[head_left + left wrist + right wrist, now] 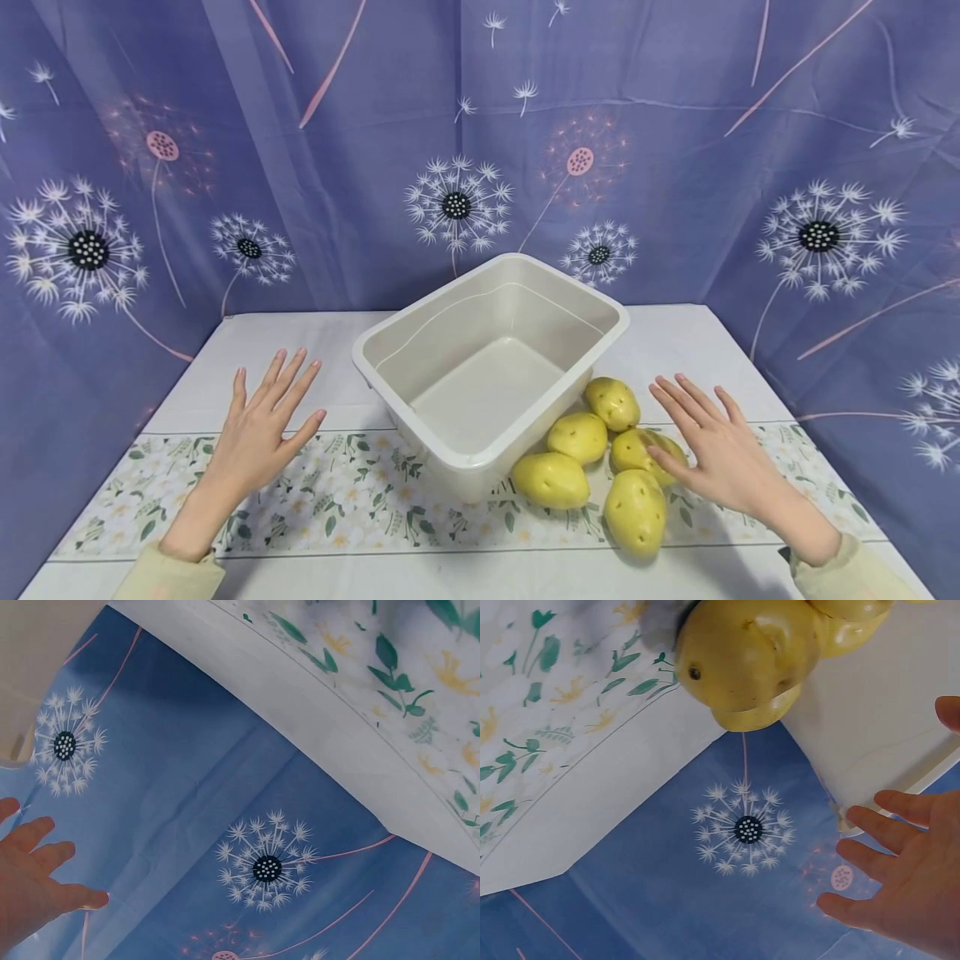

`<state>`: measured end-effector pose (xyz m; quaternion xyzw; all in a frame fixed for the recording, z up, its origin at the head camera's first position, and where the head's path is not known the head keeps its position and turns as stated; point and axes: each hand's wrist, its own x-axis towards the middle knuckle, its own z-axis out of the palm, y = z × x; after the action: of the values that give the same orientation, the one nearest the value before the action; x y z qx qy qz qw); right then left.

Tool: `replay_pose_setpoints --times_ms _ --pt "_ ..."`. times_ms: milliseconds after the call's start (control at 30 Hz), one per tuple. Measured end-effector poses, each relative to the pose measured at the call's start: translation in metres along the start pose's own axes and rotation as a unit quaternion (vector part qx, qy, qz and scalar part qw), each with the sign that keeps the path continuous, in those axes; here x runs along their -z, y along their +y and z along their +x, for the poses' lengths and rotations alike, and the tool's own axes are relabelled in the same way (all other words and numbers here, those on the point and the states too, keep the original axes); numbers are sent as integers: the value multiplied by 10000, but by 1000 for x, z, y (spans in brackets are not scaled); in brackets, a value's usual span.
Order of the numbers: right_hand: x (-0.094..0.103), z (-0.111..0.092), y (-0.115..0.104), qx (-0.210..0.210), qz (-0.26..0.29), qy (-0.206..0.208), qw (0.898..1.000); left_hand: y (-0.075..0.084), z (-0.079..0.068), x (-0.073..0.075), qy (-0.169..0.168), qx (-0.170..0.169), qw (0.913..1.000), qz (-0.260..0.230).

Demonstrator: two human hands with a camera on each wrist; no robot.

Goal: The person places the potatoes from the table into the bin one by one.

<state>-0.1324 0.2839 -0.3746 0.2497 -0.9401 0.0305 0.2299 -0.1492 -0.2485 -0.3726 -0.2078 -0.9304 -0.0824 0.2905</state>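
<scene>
A pale grey plastic tub [450, 457] stands at an angle mid-table, its inside bare. Against its right side lie several yellow potatoes [636, 510], bunched together on the cloth. To the left of the tub my left hand [258, 429] is spread, palm down, with nothing in its fingers. My right hand [716, 450] is likewise spread and holds nothing; its thumb overlaps the rearmost right potato [633, 450] in the head view. The right wrist view shows a potato [742, 652] large at the top, with the right hand [911, 870] at lower right.
A white tablecloth [300, 575] with a floral band [337, 500] covers the table. Blue curtains [360, 167] printed with dandelions enclose the back and both sides, close behind the tub.
</scene>
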Motion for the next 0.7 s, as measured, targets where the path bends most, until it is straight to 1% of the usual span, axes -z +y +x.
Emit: replay_pose_setpoints --times_ms 133,267,400,567,700 --pt "2 1 -2 96 -34 40 9999 1 2 2 89 -88 9999 -18" --pt "5 2 -5 169 -7 50 9998 3 4 3 273 -214 9994 -27" --pt "7 3 -7 239 54 19 9997 6 7 4 522 -363 9980 -63" --pt "8 2 -10 278 81 33 9996 11 11 5 881 -616 9941 -155" --pt "9 2 -11 326 135 87 9993 15 13 7 1038 -760 9915 -187"
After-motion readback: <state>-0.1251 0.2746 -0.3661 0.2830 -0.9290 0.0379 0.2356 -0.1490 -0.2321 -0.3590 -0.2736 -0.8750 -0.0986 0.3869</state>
